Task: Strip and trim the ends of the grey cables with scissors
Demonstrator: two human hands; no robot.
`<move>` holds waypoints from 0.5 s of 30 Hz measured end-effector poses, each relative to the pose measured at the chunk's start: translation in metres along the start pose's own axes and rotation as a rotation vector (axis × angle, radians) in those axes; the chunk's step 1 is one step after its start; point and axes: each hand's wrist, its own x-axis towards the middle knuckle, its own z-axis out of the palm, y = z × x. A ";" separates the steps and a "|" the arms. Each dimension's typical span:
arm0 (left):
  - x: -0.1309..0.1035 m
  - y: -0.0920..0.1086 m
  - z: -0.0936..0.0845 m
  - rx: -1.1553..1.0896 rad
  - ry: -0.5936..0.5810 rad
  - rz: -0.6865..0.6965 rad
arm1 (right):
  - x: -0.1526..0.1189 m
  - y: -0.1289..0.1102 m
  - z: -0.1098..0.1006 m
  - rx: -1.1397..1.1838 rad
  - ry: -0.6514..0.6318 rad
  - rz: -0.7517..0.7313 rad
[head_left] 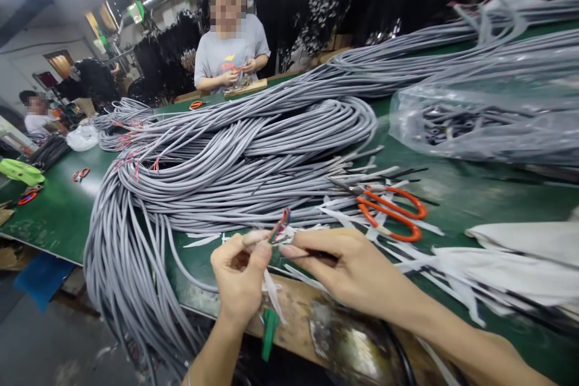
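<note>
My left hand (239,277) is closed in a pinch around the end of a grey cable, just above the near table edge. Red, green and dark thin wires (281,226) stick up out of that end. Close beside it, the thumb and fingers of my right hand (346,265) are pressed together; a thin dark piece shows at them, but its kind is unclear. A white strip (274,298) hangs below the left fingertips. Beyond both hands lies a large bundle of grey cables (226,157). Orange-handled scissors (392,211) rest on strips and cable ends to the right.
Clear plastic bags (488,120) with dark parts lie at the right, and white cloth (520,241) nearer. Cables drape over the green table's (58,217) left edge. Across it a co-worker (233,54) holds an orange-handled tool. A green clip-like piece (269,335) is at the near edge.
</note>
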 end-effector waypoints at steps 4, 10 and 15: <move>-0.002 0.001 0.003 -0.064 0.086 -0.024 | -0.002 -0.001 0.000 0.057 -0.135 0.056; 0.002 0.001 0.003 -0.252 0.066 -0.105 | 0.003 0.001 0.008 0.190 -0.326 0.203; 0.008 0.001 -0.003 -0.275 -0.140 -0.143 | 0.006 0.015 0.007 0.035 -0.245 0.227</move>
